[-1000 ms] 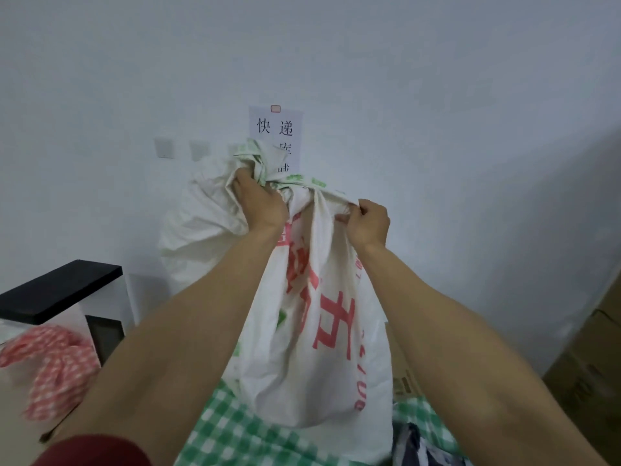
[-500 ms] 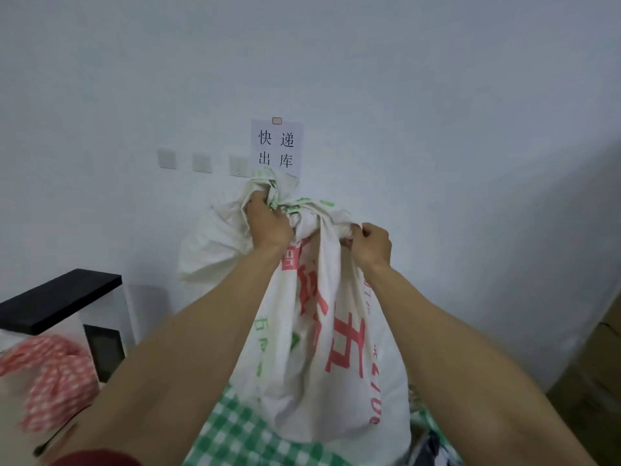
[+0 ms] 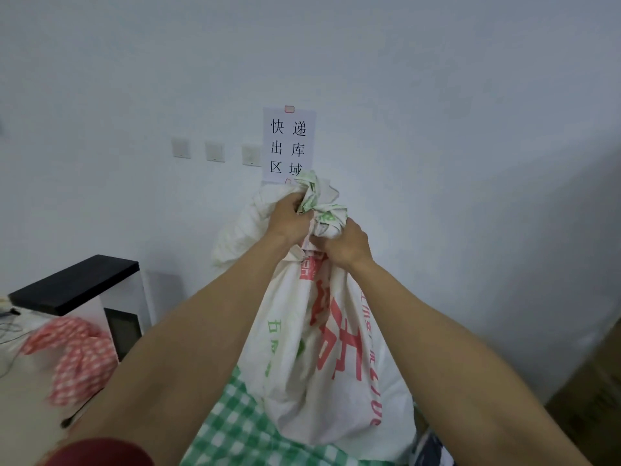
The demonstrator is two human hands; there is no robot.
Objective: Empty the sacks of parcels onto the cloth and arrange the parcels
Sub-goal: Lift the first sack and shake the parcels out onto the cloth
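left hand [image 3: 289, 218] grips sack [image 3: 336, 381] neck, fingers curled; right hand [image 3: 342, 245] likewise, just beside

— What is the person wearing?
— A dark red fabric sleeve [image 3: 100, 454] covers the left upper arm at the bottom edge. It looks plain, and its hem is blurred.
— And further down?
— The left forearm [image 3: 188, 331] and right forearm [image 3: 453, 338] are bare, as are the left hand [image 3: 290, 218] and right hand [image 3: 346, 245].
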